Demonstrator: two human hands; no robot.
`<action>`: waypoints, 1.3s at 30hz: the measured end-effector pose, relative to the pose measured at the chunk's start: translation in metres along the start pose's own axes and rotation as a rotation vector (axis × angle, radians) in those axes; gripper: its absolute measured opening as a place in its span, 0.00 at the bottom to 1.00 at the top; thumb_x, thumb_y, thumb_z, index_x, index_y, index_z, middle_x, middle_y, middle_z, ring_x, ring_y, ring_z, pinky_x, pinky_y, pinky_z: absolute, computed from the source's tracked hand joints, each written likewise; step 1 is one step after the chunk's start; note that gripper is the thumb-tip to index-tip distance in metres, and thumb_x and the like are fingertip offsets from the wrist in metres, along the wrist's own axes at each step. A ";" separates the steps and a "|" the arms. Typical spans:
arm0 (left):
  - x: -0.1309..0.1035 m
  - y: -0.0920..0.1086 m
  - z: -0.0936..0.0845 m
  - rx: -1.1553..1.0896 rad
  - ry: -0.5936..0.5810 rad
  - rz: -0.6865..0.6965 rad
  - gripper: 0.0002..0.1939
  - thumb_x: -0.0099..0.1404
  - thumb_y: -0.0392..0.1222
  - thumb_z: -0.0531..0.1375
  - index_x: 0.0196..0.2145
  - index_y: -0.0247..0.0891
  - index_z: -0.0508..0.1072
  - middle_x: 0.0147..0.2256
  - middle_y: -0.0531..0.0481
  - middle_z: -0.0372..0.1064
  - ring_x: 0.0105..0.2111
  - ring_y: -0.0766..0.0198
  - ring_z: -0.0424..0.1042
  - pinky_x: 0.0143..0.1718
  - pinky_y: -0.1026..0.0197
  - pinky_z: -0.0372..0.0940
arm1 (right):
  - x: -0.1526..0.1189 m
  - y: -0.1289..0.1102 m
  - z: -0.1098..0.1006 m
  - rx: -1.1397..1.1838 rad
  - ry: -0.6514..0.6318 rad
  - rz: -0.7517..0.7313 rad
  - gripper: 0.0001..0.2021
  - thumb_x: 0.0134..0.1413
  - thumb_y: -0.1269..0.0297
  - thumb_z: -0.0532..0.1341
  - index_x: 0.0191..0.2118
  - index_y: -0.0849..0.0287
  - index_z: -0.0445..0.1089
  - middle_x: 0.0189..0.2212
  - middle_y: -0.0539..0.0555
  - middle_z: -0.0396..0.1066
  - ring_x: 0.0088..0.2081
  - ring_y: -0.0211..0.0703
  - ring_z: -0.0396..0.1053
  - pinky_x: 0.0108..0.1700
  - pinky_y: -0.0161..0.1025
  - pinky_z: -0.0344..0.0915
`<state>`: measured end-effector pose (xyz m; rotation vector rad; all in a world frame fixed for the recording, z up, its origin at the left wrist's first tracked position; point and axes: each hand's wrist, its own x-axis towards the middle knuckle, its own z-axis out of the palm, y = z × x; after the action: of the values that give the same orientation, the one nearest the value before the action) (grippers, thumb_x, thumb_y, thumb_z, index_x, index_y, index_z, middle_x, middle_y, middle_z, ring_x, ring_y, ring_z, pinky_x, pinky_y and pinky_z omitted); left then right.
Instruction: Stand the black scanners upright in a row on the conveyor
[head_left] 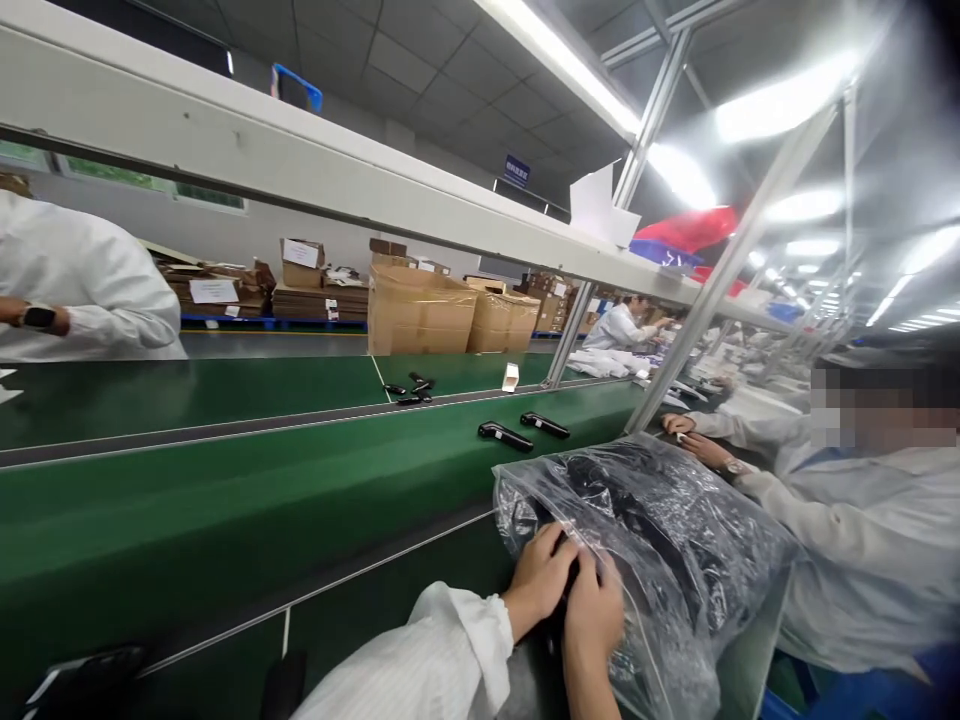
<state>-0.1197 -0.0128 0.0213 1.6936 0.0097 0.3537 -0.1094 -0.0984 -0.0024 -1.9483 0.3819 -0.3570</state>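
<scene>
While both hands curl close together at the clear plastic bag (675, 520), left hand (541, 575) and right hand (596, 610) grip a dark item, probably a black handheld piece, at its near edge

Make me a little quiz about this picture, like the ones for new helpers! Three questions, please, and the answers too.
1. True or false: the left hand and the right hand are far apart.
2. What are the big boxes beyond the green belts made of? A) glass B) cardboard C) metal
3. Which is nearer the clear plastic bag: the small white box or the pair of black handle-shaped things?

Key: 1. False, they are close together. 2. B. 3. The pair of black handle-shaped things.
</scene>
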 end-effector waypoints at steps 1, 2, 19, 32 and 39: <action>-0.004 0.000 -0.002 -0.031 0.016 0.006 0.16 0.66 0.45 0.54 0.48 0.45 0.75 0.50 0.50 0.73 0.52 0.59 0.70 0.56 0.59 0.62 | -0.003 0.000 0.002 0.112 -0.008 -0.019 0.28 0.52 0.45 0.54 0.52 0.58 0.71 0.53 0.65 0.70 0.51 0.63 0.68 0.52 0.54 0.60; -0.009 -0.001 -0.003 -0.059 0.039 0.009 0.16 0.65 0.45 0.54 0.49 0.44 0.74 0.52 0.50 0.71 0.54 0.59 0.69 0.58 0.59 0.60 | -0.005 0.000 0.004 0.227 -0.025 -0.047 0.26 0.51 0.48 0.56 0.49 0.60 0.72 0.51 0.64 0.71 0.51 0.60 0.68 0.52 0.51 0.61; -0.059 0.032 -0.082 0.047 0.441 0.050 0.17 0.64 0.45 0.57 0.50 0.48 0.74 0.57 0.52 0.66 0.61 0.55 0.60 0.63 0.55 0.55 | -0.089 -0.080 0.032 0.780 -0.197 -0.036 0.17 0.44 0.61 0.56 0.39 0.61 0.75 0.42 0.58 0.76 0.45 0.52 0.72 0.50 0.45 0.66; 0.046 0.011 -0.287 0.182 0.979 0.168 0.15 0.60 0.43 0.59 0.45 0.45 0.77 0.52 0.50 0.72 0.55 0.53 0.67 0.60 0.53 0.57 | -0.129 -0.204 0.260 0.901 -0.597 -0.130 0.17 0.44 0.64 0.53 0.36 0.60 0.76 0.36 0.55 0.77 0.40 0.48 0.72 0.43 0.41 0.68; 0.149 -0.058 -0.368 0.357 1.023 0.092 0.16 0.58 0.44 0.59 0.44 0.43 0.77 0.50 0.48 0.73 0.52 0.55 0.69 0.58 0.54 0.59 | -0.095 -0.223 0.409 0.909 -0.686 -0.066 0.20 0.45 0.65 0.50 0.39 0.62 0.76 0.36 0.55 0.77 0.41 0.47 0.71 0.44 0.40 0.68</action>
<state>-0.0535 0.3822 0.0396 1.6854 0.7851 1.3127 -0.0023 0.3629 0.0370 -1.0796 -0.2702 0.1136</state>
